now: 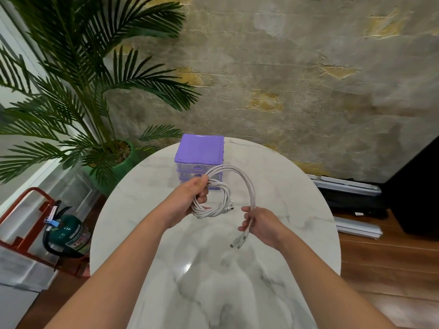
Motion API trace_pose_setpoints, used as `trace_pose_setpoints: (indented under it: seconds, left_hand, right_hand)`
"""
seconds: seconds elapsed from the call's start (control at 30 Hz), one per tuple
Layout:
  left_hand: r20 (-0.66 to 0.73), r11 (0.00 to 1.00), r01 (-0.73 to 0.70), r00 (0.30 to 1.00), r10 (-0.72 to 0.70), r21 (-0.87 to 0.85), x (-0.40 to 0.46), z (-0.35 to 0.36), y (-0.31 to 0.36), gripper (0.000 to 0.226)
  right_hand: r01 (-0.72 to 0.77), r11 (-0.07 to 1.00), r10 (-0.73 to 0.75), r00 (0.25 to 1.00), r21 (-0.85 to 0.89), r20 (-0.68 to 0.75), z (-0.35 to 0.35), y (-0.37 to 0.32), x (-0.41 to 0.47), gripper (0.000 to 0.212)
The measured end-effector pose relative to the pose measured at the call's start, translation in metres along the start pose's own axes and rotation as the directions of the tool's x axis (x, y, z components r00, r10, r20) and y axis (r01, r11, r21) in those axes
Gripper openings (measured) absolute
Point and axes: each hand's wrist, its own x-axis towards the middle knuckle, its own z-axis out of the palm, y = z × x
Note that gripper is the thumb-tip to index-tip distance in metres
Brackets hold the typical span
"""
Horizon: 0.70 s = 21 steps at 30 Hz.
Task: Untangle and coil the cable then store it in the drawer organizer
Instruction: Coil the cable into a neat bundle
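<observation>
A white cable is held in the air above the round marble table. My left hand grips a coil of several loops of it. From the coil a bundle of strands arcs up and over to my right hand, which pinches it near the plug ends; the connectors hang below my fingers. Behind the coil, at the table's far edge, stands the purple drawer organizer with clear drawers, all of them closed as far as I can see.
A potted palm in a green pot stands left of the table. A green fire extinguisher sits in a red stand on the floor at the left. Black bags and grey rails lie on the wooden floor at the right.
</observation>
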Motion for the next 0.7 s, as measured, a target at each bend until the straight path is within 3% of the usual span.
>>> trace_pose_setpoints:
  seconds: [0.13, 0.23, 0.3, 0.4, 0.53, 0.7]
  left_hand:
    - [0.022, 0.998, 0.017, 1.0, -0.018, 0.053, -0.003, 0.006, 0.003, 0.026]
    - [-0.001, 0.996, 0.01, 1.0, -0.01, 0.085, -0.004, 0.008, 0.004, 0.024]
    - [-0.029, 0.996, -0.002, 1.0, 0.004, 0.085, -0.003, 0.009, 0.002, 0.022]
    - [-0.04, 0.99, -0.003, 0.999, 0.009, 0.142, -0.001, 0.012, -0.003, 0.021]
    - [-0.029, 0.959, -0.008, 0.999, 0.017, 0.283, 0.002, 0.014, -0.008, 0.029]
    - [0.053, 0.976, -0.014, 0.999, 0.002, 0.219, 0.009, 0.018, -0.01, 0.04]
  right_hand:
    - [0.081, 0.902, -0.031, 0.992, -0.423, 0.123, 0.005, 0.0, -0.003, 0.02]
    - [0.113, 0.777, -0.086, 0.994, -0.62, 0.074, -0.001, 0.0, 0.002, 0.019]
    - [0.135, 0.805, -0.161, 0.987, -0.577, 0.006, -0.006, 0.0, 0.006, 0.013]
    - [0.209, 0.906, -0.249, 0.966, -0.369, -0.065, -0.007, -0.008, 0.002, 0.011]
    - [0.294, 0.947, -0.3, 0.953, -0.126, -0.032, -0.005, -0.026, -0.01, 0.01]
    - [0.264, 0.964, -0.263, 0.963, -0.017, 0.062, -0.004, -0.038, -0.019, 0.012]
